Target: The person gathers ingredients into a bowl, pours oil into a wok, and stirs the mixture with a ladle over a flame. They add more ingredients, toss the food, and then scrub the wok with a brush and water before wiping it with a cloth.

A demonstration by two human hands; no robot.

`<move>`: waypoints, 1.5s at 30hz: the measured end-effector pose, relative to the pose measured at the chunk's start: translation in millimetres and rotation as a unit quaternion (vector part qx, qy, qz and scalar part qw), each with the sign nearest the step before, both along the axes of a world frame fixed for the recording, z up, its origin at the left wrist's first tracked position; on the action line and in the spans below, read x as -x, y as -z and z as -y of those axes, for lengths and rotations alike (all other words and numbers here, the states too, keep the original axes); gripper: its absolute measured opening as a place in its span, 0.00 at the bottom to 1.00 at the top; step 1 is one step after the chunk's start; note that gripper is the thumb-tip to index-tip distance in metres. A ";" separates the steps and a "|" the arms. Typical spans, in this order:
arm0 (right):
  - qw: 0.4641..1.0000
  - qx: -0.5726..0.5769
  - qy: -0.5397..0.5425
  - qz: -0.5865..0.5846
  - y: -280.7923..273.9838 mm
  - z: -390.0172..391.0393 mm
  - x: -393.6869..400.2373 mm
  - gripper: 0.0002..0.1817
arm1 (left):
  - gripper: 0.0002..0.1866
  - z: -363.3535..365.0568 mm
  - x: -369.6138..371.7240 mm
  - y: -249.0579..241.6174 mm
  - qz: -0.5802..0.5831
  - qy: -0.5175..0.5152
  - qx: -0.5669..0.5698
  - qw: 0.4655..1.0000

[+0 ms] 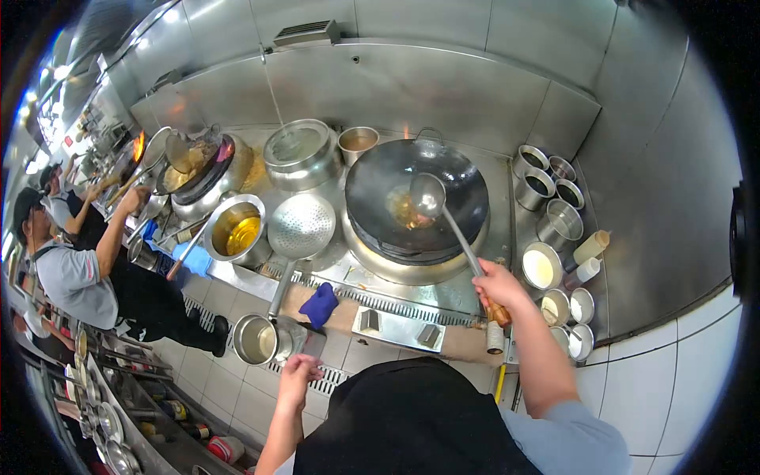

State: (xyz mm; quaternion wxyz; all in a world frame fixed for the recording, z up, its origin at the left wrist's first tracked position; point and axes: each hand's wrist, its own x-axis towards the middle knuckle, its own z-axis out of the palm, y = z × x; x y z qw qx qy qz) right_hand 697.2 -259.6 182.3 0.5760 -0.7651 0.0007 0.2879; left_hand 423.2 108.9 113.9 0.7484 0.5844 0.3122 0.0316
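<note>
My right hand is closed round the handle of a long steel ladle, whose bowl is inside the big black wok. Some browned food lies in the wok beside the ladle bowl, with light steam over it. Down at the lower left, my left hand is raised near my body, its fingers curled; whether it holds anything is too small to tell. Just beyond it are a steel pot and a blue cloth. A perforated strainer rests left of the wok.
Left of the strainer stands a pot of yellow oil; behind it, a large lidded pot. Seasoning containers and squeeze bottles line the right side. A co-worker works at another wok on the left.
</note>
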 end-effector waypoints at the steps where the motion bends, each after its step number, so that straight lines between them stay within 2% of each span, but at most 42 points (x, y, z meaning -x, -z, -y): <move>1: 0.999 -0.021 -0.015 -0.031 9.8 -1.8 -11.8 0.32 | 0.06 6.0 -8.5 1.8 -0.025 0.020 0.002 0.999; 2: 0.999 -0.023 -0.013 -0.029 15.8 -5.6 -19.0 0.32 | 0.06 11.0 -15.6 3.0 -0.018 0.045 0.019 0.999; 4: 0.992 0.095 -0.007 0.088 21.1 -18.6 -25.1 0.34 | 0.06 14.4 -28.6 5.1 -0.027 0.096 0.004 0.995; 5: 0.988 0.110 0.016 0.111 9.2 -26.1 -17.7 0.34 | 0.06 13.6 -30.4 5.4 -0.029 0.097 0.005 0.995; 9: 0.997 0.027 0.028 0.074 -13.7 -13.1 12.2 0.32 | 0.06 -6.7 -31.5 9.3 -0.026 0.073 -0.014 0.997; 11: 0.999 -0.024 0.012 -0.023 -13.9 -5.2 16.6 0.32 | 0.06 -18.8 -24.0 17.0 -0.031 0.030 -0.005 0.999; 12: 0.999 -0.023 0.012 -0.023 -8.7 -9.3 13.9 0.32 | 0.06 -25.8 -19.5 20.8 -0.032 0.030 -0.005 0.999; 14: 0.998 0.043 0.016 0.048 9.3 -18.7 1.5 0.32 | 0.06 -37.2 -9.6 31.3 -0.059 0.033 -0.004 0.998; 15: 0.985 0.112 0.038 0.126 10.6 -29.5 -0.7 0.32 | 0.06 -44.1 -2.5 40.6 -0.060 0.034 -0.001 0.998; 17: 0.982 0.121 0.071 0.127 0.9 -43.0 -0.4 0.32 | 0.07 -63.6 9.7 60.4 -0.098 0.073 -0.043 0.992; 19: 0.964 0.165 0.137 0.160 10.5 -54.0 2.4 0.32 | 0.08 -79.4 24.5 71.7 -0.117 0.053 -0.052 0.990; 22: 0.967 0.177 0.116 0.142 22.8 -71.1 10.7 0.32 | 0.10 -102.3 57.8 112.2 -0.148 0.028 -0.069 0.986; 23: 0.983 0.129 0.083 0.105 19.4 -72.7 11.6 0.30 | 0.12 -108.7 72.5 130.2 -0.209 0.061 -0.143 0.966; 24: 0.982 0.131 0.083 0.106 11.1 -78.4 20.3 0.30 | 0.14 -114.8 88.9 142.9 -0.267 0.095 -0.217 0.934; 25: 0.981 0.142 0.077 0.111 -2.1 -86.6 32.7 0.29 | 0.16 -120.8 107.8 145.1 -0.305 0.204 -0.320 0.873; 26: 0.979 0.151 0.072 0.115 -9.9 -93.7 41.7 0.29 | 0.19 -128.2 127.0 147.1 -0.335 0.308 -0.417 0.787; 27: 0.979 0.152 0.074 0.116 -11.5 -95.8 46.0 0.29 | 0.20 -135.8 153.0 161.5 -0.359 0.297 -0.387 0.796; 29: 0.994 0.066 0.043 0.071 -14.3 -91.6 54.0 0.28 | 0.21 -143.4 174.4 174.8 -0.381 0.288 -0.354 0.804; 31: 0.994 0.074 0.050 0.055 -9.6 -89.9 40.5 0.28 | 0.20 -145.0 192.9 180.7 -0.386 0.278 -0.328 0.816; 32: 0.995 0.077 0.054 0.044 -4.7 -89.7 26.2 0.28 | 0.20 -161.2 244.6 203.0 -0.386 0.270 -0.315 0.824; 33: 0.983 0.125 0.067 0.113 5.6 -88.7 13.6 0.26 | 0.20 -167.9 274.7 218.4 -0.385 0.261 -0.303 0.832; 34: 0.983 0.127 0.068 0.117 6.0 -94.8 7.1 0.26 | 0.20 -172.7 290.3 226.4 -0.385 0.252 -0.291 0.839; 35: 0.963 0.177 0.118 0.163 5.0 -103.1 3.1 0.25 | 0.19 -178.9 301.7 230.6 -0.386 0.244 -0.279 0.845; 36: 0.937 0.226 0.166 0.209 5.6 -108.7 0.1 0.24 | 0.19 -177.7 304.4 232.5 -0.386 0.235 -0.267 0.851; 38: 0.929 0.246 0.169 0.219 24.4 -113.9 -12.2 0.23 | 0.19 -171.6 292.2 233.7 -0.388 0.218 -0.242 0.862; 40: 0.921 0.267 0.171 0.227 26.9 -115.6 -13.0 0.22 | 0.18 -164.2 260.1 211.8 -0.390 0.201 -0.215 0.872; 42: 0.963 0.188 0.092 0.172 13.8 -116.7 -1.3 0.22 | 0.18 -156.5 241.6 197.5 -0.393 0.183 -0.187 0.881; 43: 0.966 0.189 0.062 0.164 9.1 -116.6 7.4 0.23 | 0.18 -151.3 234.1 192.0 -0.395 0.174 -0.173 0.885; 45: 0.968 0.189 0.072 0.151 -10.8 -128.0 46.1 0.23 | 0.17 -148.8 231.1 185.8 -0.401 0.157 -0.145 0.891</move>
